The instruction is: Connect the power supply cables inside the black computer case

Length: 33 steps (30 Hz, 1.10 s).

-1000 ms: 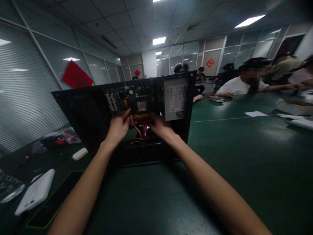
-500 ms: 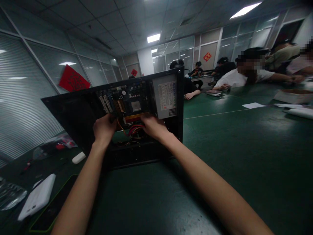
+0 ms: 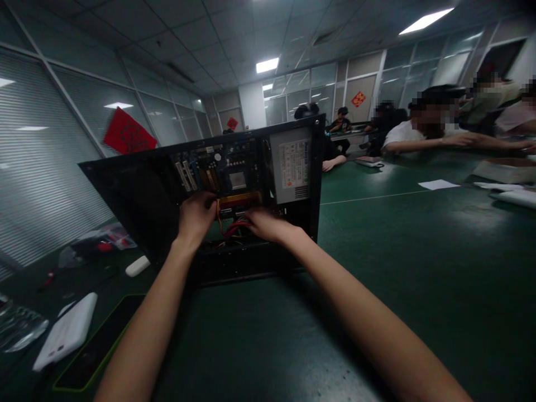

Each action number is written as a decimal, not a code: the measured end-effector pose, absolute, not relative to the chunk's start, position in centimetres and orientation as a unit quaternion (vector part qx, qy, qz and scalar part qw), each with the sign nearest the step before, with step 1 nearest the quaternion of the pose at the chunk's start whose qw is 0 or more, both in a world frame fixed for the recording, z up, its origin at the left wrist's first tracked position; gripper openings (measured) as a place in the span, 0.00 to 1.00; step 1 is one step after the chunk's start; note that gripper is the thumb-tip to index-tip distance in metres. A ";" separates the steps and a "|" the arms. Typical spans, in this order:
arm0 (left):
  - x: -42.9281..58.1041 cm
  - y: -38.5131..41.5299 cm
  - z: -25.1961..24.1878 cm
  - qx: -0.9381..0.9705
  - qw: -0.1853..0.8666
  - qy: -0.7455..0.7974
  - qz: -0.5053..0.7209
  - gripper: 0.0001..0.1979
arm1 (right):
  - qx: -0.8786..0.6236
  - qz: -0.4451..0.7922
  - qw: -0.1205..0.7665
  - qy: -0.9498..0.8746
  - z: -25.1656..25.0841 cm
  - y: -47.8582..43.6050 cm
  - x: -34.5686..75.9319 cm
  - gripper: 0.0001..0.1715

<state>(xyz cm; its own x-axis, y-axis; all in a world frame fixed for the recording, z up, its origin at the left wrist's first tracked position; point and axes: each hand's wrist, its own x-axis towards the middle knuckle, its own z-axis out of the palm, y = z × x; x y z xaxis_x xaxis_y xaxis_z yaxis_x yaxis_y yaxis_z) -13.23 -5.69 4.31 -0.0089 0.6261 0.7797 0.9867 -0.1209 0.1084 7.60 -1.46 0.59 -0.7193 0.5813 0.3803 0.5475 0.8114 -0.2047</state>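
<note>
An open black computer case (image 3: 234, 265) stands upright on the green table, its inside facing me. In its upper half are the motherboard (image 3: 237, 180) and a silver power supply (image 3: 293, 164). My left hand (image 3: 196, 216) is closed, thumb and fingers pinching the top of a thin orange cable (image 3: 219, 219) just left of the memory slots. The fingers of my right hand (image 3: 268, 223) are curled round a bundle of red and dark power cables (image 3: 237, 225) below the slots. My own fingers partly hide both grips.
At the left lie a white power bank (image 3: 69, 329), a black pad with a green edge (image 3: 96, 346), a clear plastic bottle (image 3: 19, 329), a white object (image 3: 137, 266) and plastic bags (image 3: 98, 244). Across the table sit other people, with paper (image 3: 439, 184) and a box (image 3: 505, 169).
My left hand has moved right, towards the memory slots, and the orange cable's top went with it. My right hand has shifted slightly down and right onto the cable bundle.
</note>
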 end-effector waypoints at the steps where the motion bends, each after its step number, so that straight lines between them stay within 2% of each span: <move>1: -13.2 -5.7 4.3 -0.658 0.251 -0.614 -0.355 0.10 | -0.291 0.069 0.213 -0.930 0.5 -1.3 7.6 0.16; 6: -12.9 -5.9 4.4 -0.659 0.242 -0.611 -0.367 0.10 | -0.187 0.260 0.176 -0.931 0.1 -1.0 7.8 0.17; 9: -12.8 -5.8 4.5 -0.650 0.241 -0.599 -0.401 0.10 | -0.152 0.313 0.175 -0.921 -0.2 -0.7 7.8 0.17; 13: -12.7 -5.5 4.4 -0.642 0.252 -0.586 -0.426 0.10 | -0.108 0.347 0.167 -0.916 -0.6 -0.3 7.4 0.19; 21: -12.5 -5.3 4.2 -0.638 0.259 -0.589 -0.424 0.11 | -0.134 0.378 0.154 -0.903 -0.3 -0.5 7.3 0.19; 28: -11.7 -5.5 3.8 -0.640 0.246 -0.611 -0.396 0.11 | -0.134 0.386 0.133 -0.903 0.2 -1.1 7.5 0.19; 33: -11.2 -5.3 3.1 -0.647 0.230 -0.631 -0.360 0.11 | -0.152 0.395 0.141 -0.895 0.2 -1.0 7.6 0.23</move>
